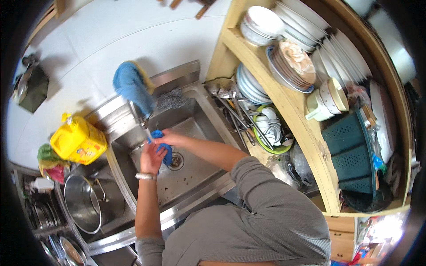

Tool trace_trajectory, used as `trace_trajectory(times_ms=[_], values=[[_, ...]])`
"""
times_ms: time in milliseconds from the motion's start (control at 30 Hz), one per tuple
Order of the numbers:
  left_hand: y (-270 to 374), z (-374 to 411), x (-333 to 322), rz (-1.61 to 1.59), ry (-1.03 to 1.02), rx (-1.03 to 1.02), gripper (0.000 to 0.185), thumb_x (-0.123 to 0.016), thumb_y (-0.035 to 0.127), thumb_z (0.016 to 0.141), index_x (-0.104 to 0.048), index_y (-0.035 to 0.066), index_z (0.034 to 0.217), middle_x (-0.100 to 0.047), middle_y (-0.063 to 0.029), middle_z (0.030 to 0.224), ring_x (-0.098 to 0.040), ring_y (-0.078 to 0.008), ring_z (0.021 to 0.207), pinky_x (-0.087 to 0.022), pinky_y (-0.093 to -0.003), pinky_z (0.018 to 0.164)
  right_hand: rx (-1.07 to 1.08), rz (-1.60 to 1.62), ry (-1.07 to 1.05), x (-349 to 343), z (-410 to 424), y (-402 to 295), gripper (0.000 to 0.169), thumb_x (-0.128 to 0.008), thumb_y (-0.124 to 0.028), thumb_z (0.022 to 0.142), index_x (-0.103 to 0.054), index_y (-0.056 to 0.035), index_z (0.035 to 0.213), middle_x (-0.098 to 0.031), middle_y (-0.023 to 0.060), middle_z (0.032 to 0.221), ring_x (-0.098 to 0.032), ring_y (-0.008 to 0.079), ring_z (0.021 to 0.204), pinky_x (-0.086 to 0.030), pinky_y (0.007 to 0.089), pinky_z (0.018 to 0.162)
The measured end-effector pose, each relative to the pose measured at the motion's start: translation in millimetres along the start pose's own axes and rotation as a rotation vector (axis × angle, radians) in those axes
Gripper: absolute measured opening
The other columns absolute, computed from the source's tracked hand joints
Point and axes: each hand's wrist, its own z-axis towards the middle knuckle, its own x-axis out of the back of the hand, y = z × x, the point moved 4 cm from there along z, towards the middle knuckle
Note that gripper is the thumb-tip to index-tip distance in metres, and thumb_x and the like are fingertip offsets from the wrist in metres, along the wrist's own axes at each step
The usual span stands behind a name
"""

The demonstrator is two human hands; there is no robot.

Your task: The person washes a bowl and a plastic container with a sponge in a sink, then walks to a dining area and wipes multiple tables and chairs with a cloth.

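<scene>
Both my hands are over a stainless steel sink basin (196,183), just below the faucet (143,123). A blue cloth (167,153) hangs between them, bunched at the top, its lower end above the drain strainer (176,161). My right hand (171,137) grips the upper part of the cloth. Beside it, my left hand (152,158) is turned palm up with its fingers against the cloth; whether it grips the cloth is hard to tell. A light bracelet circles my left wrist. A blue towel (133,86) drapes over the faucet's upper part.
Left of the basin stand a yellow jug (80,139) and a large steel pot (83,204). A grey scouring mesh (173,99) lies at the back of the sink. At right, a wooden shelf (283,99) holds plates and bowls, with a green basket (273,150) of dishes beneath.
</scene>
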Motion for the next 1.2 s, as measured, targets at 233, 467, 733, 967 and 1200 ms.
trace_trajectory(times_ms=[233, 467, 733, 967, 1200], values=[[-25, 22, 69, -0.257, -0.082, -0.005, 0.063, -0.037, 0.05, 0.077, -0.034, 0.0, 0.116, -0.039, -0.018, 0.118, -0.038, -0.0327, 0.108, -0.028, -0.0472, 0.092, 0.432, -0.728, 0.504, -74, -11, 11, 0.025, -0.059, -0.019, 0.067, -0.055, -0.0025, 0.085, -0.057, 0.0184, 0.079, -0.054, 0.0335, 0.075, -0.041, 0.0405, 0.069], [7, 15, 132, -0.113, 0.102, 0.215, 0.051, -0.045, 0.046, 0.078, -0.047, 0.003, 0.105, -0.054, -0.0129, 0.101, -0.052, -0.0277, 0.092, -0.04, -0.0385, 0.083, 0.642, -0.499, -0.279, -45, -34, 0, 0.015, -0.057, -0.016, 0.071, -0.052, -0.0026, 0.075, -0.054, 0.0082, 0.065, -0.051, 0.0198, 0.06, -0.041, 0.0324, 0.056], [-30, -16, 36, 0.368, 0.128, 0.231, 0.035, -0.062, 0.024, 0.07, -0.048, 0.012, 0.101, -0.056, -0.0039, 0.091, -0.054, -0.0178, 0.081, -0.045, -0.0355, 0.07, -0.137, -0.435, -0.043, -11, 42, 12, 0.021, -0.067, -0.02, 0.066, -0.056, -0.003, 0.073, -0.055, 0.0057, 0.065, -0.054, 0.0138, 0.057, -0.049, 0.0299, 0.047], [-57, -23, 65, -0.557, 0.147, 0.203, 0.032, -0.055, 0.008, 0.064, -0.045, -0.004, 0.091, -0.053, -0.0183, 0.087, -0.052, -0.0296, 0.085, -0.044, -0.0403, 0.076, -0.254, 0.903, -0.305, 12, 134, -1, 0.024, -0.044, -0.021, 0.078, -0.053, -0.0026, 0.09, -0.054, 0.0155, 0.092, -0.052, 0.0262, 0.088, -0.037, 0.0404, 0.083], [-48, -39, 1, -0.732, 0.097, 0.16, 0.035, -0.061, 0.02, 0.059, -0.044, 0.001, 0.083, -0.051, -0.0133, 0.073, -0.048, -0.019, 0.057, -0.042, -0.0288, 0.05, -0.204, 1.105, -0.95, 49, 150, -23, 0.022, -0.035, -0.016, 0.08, -0.048, 0.0012, 0.081, -0.052, 0.0145, 0.082, -0.048, 0.0261, 0.085, -0.037, 0.038, 0.08]])
